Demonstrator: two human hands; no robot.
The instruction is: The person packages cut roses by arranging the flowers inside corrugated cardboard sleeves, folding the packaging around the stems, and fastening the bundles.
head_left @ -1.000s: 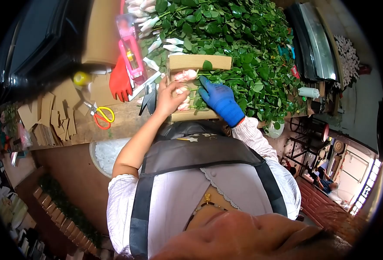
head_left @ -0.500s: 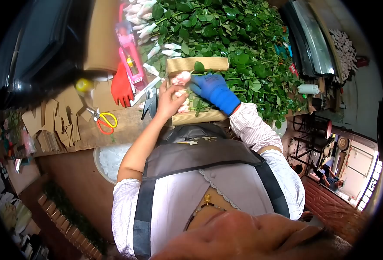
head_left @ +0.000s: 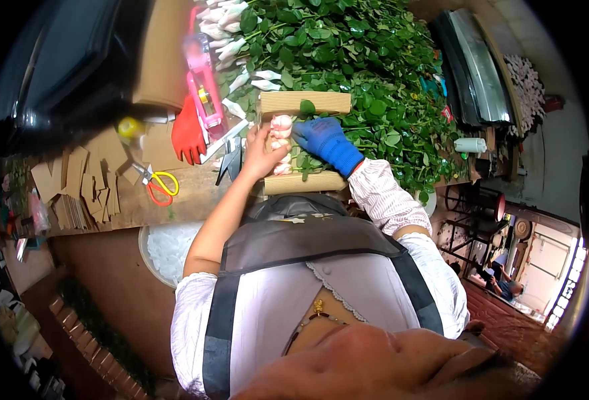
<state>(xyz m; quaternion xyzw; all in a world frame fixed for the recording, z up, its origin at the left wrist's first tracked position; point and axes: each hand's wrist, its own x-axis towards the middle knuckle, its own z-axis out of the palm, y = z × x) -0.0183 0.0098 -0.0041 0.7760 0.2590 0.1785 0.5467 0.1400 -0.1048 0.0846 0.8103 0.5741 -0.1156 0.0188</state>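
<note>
Pale pink roses (head_left: pixel 281 133) lie in a row between two rolled edges of corrugated cardboard (head_left: pixel 304 102), with heads toward the left and stems toward the right. My bare left hand (head_left: pixel 262 155) curls round the left side of the heads, its thumb across the lower ones and its fingers beside the upper ones. Just right of the top rose, my right hand (head_left: pixel 322 139), in a blue knitted glove, is closed at the stem; its fingertips are partly hidden. A single leaf (head_left: pixel 307 107) stands over the upper cardboard edge.
Leafy stems (head_left: pixel 368 53) heap up behind, with white-wrapped heads (head_left: pixel 224 30) on their left. A pink tape dispenser (head_left: pixel 204 87), a red glove (head_left: pixel 188 133), scissors (head_left: pixel 158 181) and cardboard pieces (head_left: pixel 88 180) lie left. A tub (head_left: pixel 168 250) stands below the table edge.
The top rose has gone from tilted and raised to lying in line with the others. My left fingers have moved off it to the left side of the row.
</note>
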